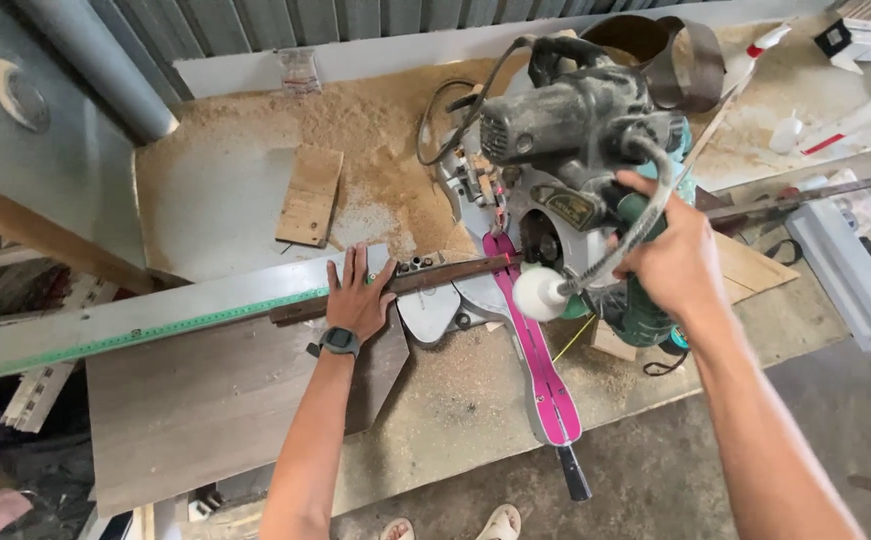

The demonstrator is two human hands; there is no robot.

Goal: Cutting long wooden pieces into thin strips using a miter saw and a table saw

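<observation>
A dusty grey and green mitre saw (pixel 565 130) stands on a sawdust-covered bench. My right hand (pixel 667 258) grips the saw's handle, head lowered towards the pink-marked saw base (pixel 540 365). A narrow brown wooden strip (pixel 425 280) lies against the long aluminium fence (pixel 135 325) and reaches under the blade. My left hand (pixel 357 298), with a dark watch on the wrist, presses flat on the strip beside the saw. Fingers are spread over the wood.
A small wooden offcut (pixel 310 195) lies on the bench behind the fence amid sawdust. A grey-brown board (pixel 205 400) sits under my left arm. Pale profiles and metal bars (pixel 835 240) lie at right. My sandalled feet (pixel 500 522) show at the bottom.
</observation>
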